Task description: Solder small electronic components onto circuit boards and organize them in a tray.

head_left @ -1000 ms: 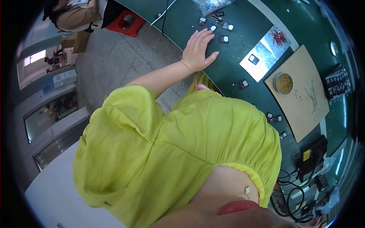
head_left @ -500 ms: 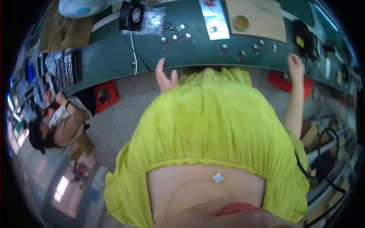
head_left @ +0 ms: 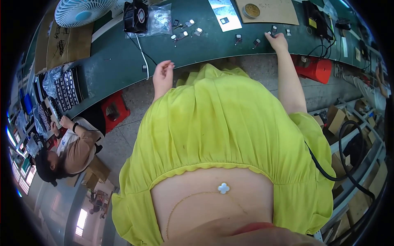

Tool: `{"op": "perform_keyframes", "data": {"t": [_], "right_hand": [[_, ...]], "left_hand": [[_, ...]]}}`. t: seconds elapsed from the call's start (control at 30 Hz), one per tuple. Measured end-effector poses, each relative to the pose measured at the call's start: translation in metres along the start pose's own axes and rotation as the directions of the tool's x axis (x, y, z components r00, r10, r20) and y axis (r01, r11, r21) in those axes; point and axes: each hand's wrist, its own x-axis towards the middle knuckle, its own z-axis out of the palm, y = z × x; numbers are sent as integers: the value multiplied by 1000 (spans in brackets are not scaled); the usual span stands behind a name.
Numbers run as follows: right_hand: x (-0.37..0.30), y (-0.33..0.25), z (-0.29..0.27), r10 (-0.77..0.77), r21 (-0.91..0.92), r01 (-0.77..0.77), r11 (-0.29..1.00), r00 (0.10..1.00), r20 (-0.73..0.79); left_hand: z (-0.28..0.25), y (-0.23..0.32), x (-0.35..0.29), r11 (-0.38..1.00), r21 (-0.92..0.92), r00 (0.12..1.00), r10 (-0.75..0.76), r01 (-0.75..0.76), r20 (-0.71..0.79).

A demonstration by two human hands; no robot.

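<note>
My right hand [head_left: 277, 42] reaches onto the green tabletop at the right, fingertips pinched down on a small dark electronic part, mostly covered by the fingers. A similar part with a pale top [head_left: 273, 29] lies right at the fingertips, and another one [head_left: 288, 32] just to the right. Over the table's front edge hovers my left hand [head_left: 163, 76], its fingers loosely bent and apart, with nothing visible in them. More such parts with thin wires, like this one [head_left: 239, 38], lie between the hands, and several others [head_left: 186, 33] sit farther left.
A round tin [head_left: 251, 11] stands on a brown board [head_left: 275, 14] at the back. A silvery sheet [head_left: 225, 15], a black boxy device [head_left: 136, 17], a clear plastic bag [head_left: 159, 20] and a fan [head_left: 84, 12] line the table. A co-worker [head_left: 69, 143] sits at the left.
My right hand has come forward and left, from the table's right edge to the small parts. My left hand has shifted slightly left, its fingers more bent. The view has shifted too.
</note>
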Motion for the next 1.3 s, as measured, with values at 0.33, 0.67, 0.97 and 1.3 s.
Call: {"op": "perform_keyframes", "data": {"t": [0.33, 0.67, 0.97, 1.3], "right_hand": [[18, 33, 28, -174, 315, 192, 930, 981, -85], [37, 44, 26, -374, 374, 401, 836, 916, -145], [45, 43, 22, -463, 328, 456, 827, 884, -61], [-10, 33, -36, -562, 753, 410, 515, 825, -65]], "left_hand": [[45, 18, 16, 989, 115, 985, -110, 95, 134], [194, 69, 32, 866, -67, 752, -389, 495, 532], [286, 67, 25, 740, -28, 596, -518, 672, 613], [348, 76, 36, 352, -443, 561, -613, 825, 557]]}}
